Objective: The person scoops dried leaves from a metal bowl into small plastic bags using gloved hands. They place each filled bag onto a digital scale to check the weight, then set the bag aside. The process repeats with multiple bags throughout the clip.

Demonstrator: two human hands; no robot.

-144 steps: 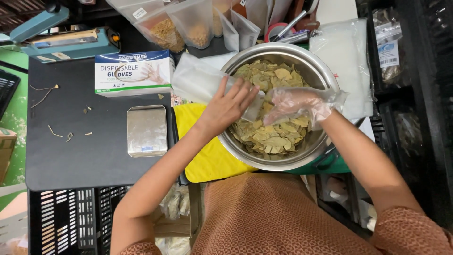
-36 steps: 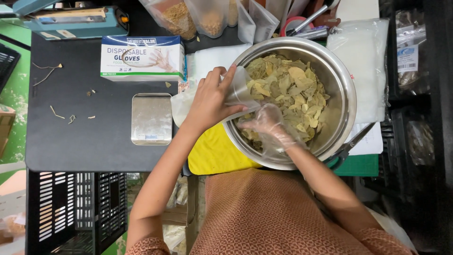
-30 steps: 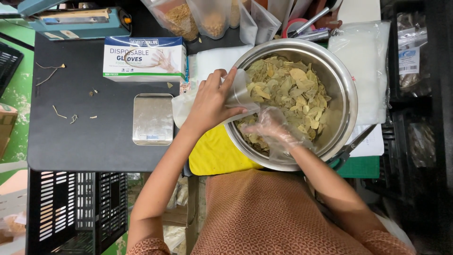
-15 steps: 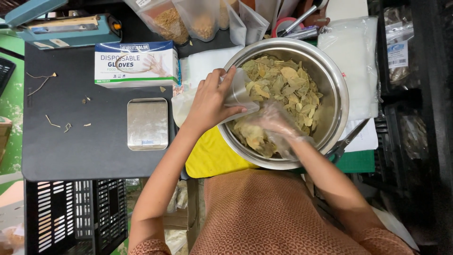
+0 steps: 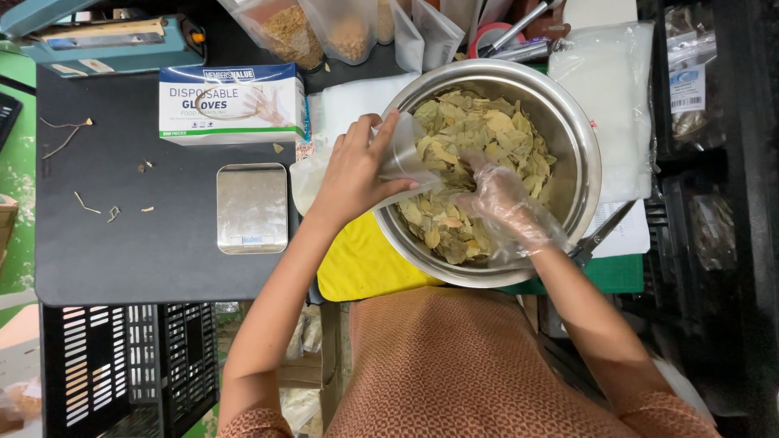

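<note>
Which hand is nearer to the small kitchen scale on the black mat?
Left. The left hand holds a clear bag at the steel bowl's rim, just right of the scale. The gloved right hand is farther right, in the dried leaves.

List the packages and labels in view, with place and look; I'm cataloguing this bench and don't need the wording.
White and blue cardboard glove box: far left of the steel bowl, flat, rectangular.
Clear plastic pouches of dried goods: far edge, upright.
White printed label: on a clear bag, far right.
Clear plastic bag: in the left hand, at the bowl's rim.
</note>
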